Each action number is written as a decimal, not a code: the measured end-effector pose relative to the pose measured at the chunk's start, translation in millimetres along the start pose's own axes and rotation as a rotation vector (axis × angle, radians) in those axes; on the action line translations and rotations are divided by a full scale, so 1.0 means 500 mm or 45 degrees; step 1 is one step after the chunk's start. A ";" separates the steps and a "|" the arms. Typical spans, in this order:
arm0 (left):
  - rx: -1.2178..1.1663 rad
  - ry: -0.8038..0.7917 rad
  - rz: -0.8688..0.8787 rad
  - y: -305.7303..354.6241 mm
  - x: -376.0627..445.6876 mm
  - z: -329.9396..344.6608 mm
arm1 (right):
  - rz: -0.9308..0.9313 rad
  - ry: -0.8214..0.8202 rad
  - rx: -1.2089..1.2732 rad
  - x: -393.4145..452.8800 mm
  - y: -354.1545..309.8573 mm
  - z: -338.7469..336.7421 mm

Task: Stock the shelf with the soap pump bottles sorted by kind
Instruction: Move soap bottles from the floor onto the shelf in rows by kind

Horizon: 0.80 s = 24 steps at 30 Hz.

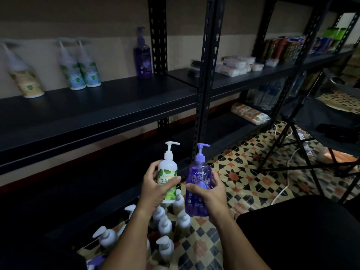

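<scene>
The left hand (155, 184) is wrapped around a white bottle with green leaves (168, 178), thumb across its label. The right hand (208, 191) is wrapped around a purple bottle (197, 184) just beside it. Both bottles are upright, held up in the air in front of the low shelf, with their pumps on top.

On the shelf (97, 108) above, one purple bottle (143, 55) stands near the back edge by the black post. Two blue-green bottles (80, 69) stand together further left, touching. A yellowish bottle (23, 75) stands near the far left end. The shelf bottles look blurry, so I think none has the green leaves, but I am not sure.

To do this well, the purple one should go right next to its twin by the post. The green one needs its own spot on the bare shelf, apart from the others. Set each down flat, label facing front.

More white-pump bottles (165, 230) wait on the tiled floor (243, 172) below.
</scene>
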<state>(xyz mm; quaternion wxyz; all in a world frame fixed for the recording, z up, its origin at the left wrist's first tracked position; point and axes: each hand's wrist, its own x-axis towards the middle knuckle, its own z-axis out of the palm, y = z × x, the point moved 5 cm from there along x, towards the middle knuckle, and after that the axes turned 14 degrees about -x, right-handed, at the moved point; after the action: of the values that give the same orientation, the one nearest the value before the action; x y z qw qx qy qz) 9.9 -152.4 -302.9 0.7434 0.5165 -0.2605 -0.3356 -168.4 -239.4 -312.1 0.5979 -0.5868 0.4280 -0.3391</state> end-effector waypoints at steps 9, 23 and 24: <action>-0.014 0.118 0.355 0.153 0.032 0.029 | -0.248 0.079 -0.035 0.017 -0.110 0.034; 0.045 0.256 0.843 0.481 0.149 -0.013 | -0.680 -0.025 -0.022 0.089 -0.412 0.189; 0.055 0.260 0.853 0.497 0.155 -0.022 | -0.700 -0.036 -0.018 0.096 -0.428 0.200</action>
<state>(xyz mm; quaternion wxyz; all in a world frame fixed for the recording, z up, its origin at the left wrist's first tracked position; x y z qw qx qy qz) 124.7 -145.7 -69.1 0.8234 0.4489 -0.3469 -0.0141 -37.1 -259.2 -110.6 0.4852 -0.6898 0.2467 -0.4774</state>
